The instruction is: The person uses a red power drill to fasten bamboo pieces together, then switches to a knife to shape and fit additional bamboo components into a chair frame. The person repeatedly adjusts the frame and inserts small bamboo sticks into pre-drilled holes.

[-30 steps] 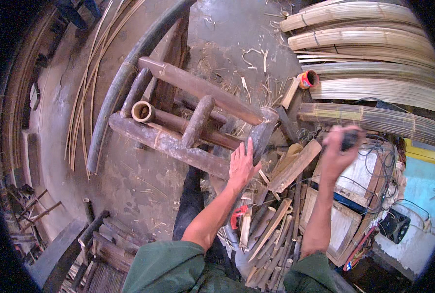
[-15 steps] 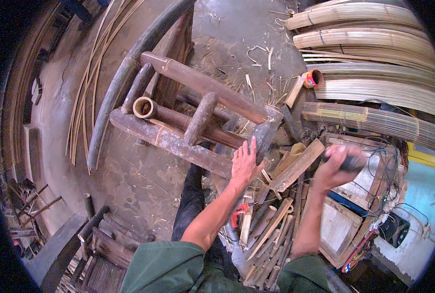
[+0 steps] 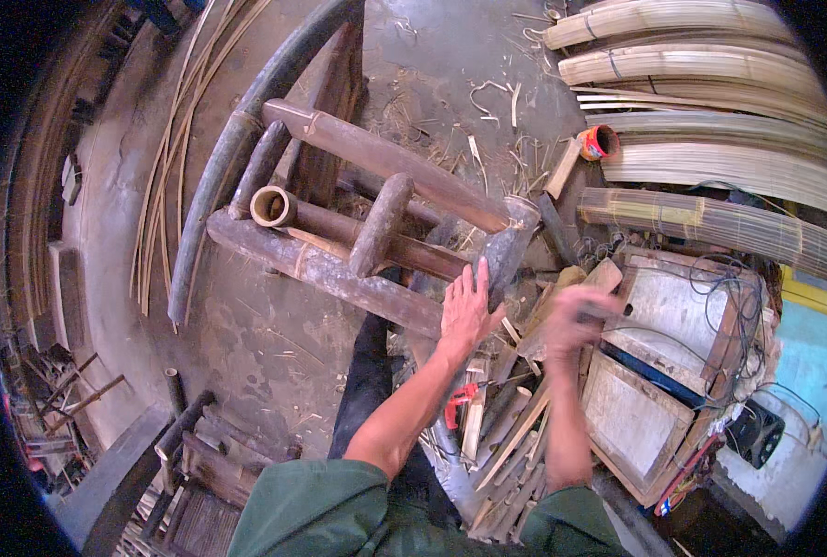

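A frame of thick dark brown bamboo poles [image 3: 320,266], joined by short crosspieces, lies in front of me, looking like part of a piece of furniture. My left hand [image 3: 466,308] rests on its near right corner, palm down and fingers stretched out. One pole inside the frame shows its hollow cut end [image 3: 272,206]. To the right, my right hand [image 3: 576,320] is raised and smeared by motion, its fingers curled round a dark object [image 3: 606,313] whose kind is too blurred to tell.
Bamboo offcuts [image 3: 515,455] and a red power drill [image 3: 460,406] lie below my hands. Bundled bamboo strips [image 3: 683,70] and a red tin [image 3: 600,142] are at the far right. A worn wooden cabinet [image 3: 636,418] with tangled cables stands right. A bamboo chair [image 3: 214,497] sits lower left.
My right hand has swung left toward the frame with the dark object in it. The left hand keeps its place on the bamboo frame.
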`<state>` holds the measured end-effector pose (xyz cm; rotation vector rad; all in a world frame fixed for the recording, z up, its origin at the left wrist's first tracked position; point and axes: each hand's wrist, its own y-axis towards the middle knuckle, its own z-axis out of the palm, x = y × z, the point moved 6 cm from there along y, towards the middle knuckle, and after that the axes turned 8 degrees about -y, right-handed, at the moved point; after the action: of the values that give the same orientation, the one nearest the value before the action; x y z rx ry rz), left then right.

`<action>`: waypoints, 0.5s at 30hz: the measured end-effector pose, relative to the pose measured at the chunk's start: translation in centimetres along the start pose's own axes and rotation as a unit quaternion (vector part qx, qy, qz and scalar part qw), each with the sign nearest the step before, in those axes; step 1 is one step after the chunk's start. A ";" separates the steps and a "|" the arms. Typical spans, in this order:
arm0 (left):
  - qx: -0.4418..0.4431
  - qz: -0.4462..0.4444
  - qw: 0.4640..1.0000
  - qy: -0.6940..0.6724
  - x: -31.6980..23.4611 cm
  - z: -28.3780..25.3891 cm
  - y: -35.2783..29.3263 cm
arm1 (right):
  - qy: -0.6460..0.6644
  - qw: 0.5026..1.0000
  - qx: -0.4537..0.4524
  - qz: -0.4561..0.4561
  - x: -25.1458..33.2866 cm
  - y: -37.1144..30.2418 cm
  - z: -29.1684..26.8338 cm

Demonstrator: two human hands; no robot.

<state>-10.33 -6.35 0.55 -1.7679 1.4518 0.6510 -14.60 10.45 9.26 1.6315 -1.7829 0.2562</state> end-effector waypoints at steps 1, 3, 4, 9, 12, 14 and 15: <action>0.009 -0.004 1.000 0.000 0.0 0.3 -0.1 | -0.092 0.982 0.136 0.090 -3.6 -2.7 2.5; 0.014 -0.013 1.000 0.003 0.2 0.4 0.2 | -0.196 0.896 0.316 0.243 -3.1 -4.2 3.2; -0.005 -0.008 1.000 0.010 0.8 0.0 1.4 | -0.183 0.916 0.298 0.198 -3.0 -3.3 3.7; -0.011 -0.013 1.000 0.017 1.0 0.0 -0.3 | 0.113 0.992 0.032 0.039 11.0 6.5 -3.9; -0.003 0.000 1.000 0.013 0.2 0.4 -0.1 | 0.121 0.992 0.032 -0.013 -1.3 -0.5 0.5; 0.006 0.003 1.000 0.020 0.1 0.4 0.1 | -0.198 0.926 0.286 0.146 -4.7 -5.1 5.0; 0.009 0.000 1.000 0.025 0.3 0.6 -0.1 | -0.216 0.912 0.306 0.164 -3.6 -4.3 4.8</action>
<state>-10.16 -6.09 -0.03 -1.7817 1.4869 0.5952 -12.38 9.78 2.22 1.8992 -2.5012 0.7165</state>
